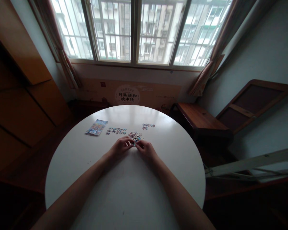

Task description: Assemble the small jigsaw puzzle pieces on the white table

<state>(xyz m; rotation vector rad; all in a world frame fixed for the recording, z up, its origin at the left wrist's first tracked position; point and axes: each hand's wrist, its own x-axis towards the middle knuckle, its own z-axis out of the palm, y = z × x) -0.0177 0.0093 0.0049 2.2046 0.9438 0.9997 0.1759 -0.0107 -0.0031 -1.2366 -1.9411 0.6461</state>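
Observation:
A small heap of jigsaw pieces [135,135] lies near the middle of the white round table [120,198]. At its near edge my left hand [121,145] is closed, thumb and fingers pinched at a small dark-blue jigsaw piece. Facing it, my right hand [146,149] is also pinched closed at the same spot; its fingertips nearly meet those of my left hand. Whether they grip one piece or two is too small to tell. Left of the heap, several jigsaw pieces [117,131] are laid out in rows. A smaller group of pieces [148,125] lies beyond it to the right.
A colourful picture sheet [97,127] rests at the table's far left. A wooden bench [201,116] stands beyond the right edge, beside a leaning wooden frame [252,102]. Behind the table are a printed banner [148,92] and a barred window [134,32]. Wooden cabinets [21,105] stand left.

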